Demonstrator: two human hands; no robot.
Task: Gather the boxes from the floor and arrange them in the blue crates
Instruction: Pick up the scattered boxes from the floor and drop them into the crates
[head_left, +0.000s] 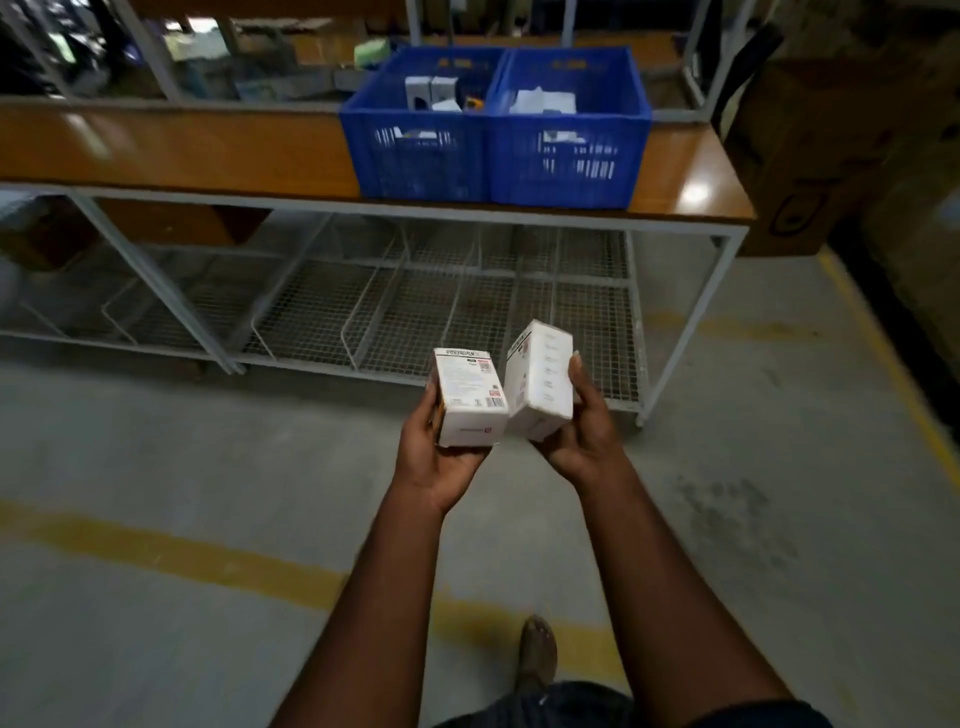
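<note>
White cardboard fills both grips. One printed box (470, 397) stands upright in your left hand (439, 462), fingers curled round its left side and base. At its three o'clock a plainer box (540, 387) sits in your right hand (587, 434), fingers clasping its right face. The two boxes meet near their lower corners. At twelve o'clock, well apart, the left blue crate (415, 156) and right blue crate (571, 156) touch on the wooden table top (182, 150), small boxes inside both. Concrete floor (208, 441) spreads at nine and three o'clock, and a yellow line (156, 551) crosses at seven.
</note>
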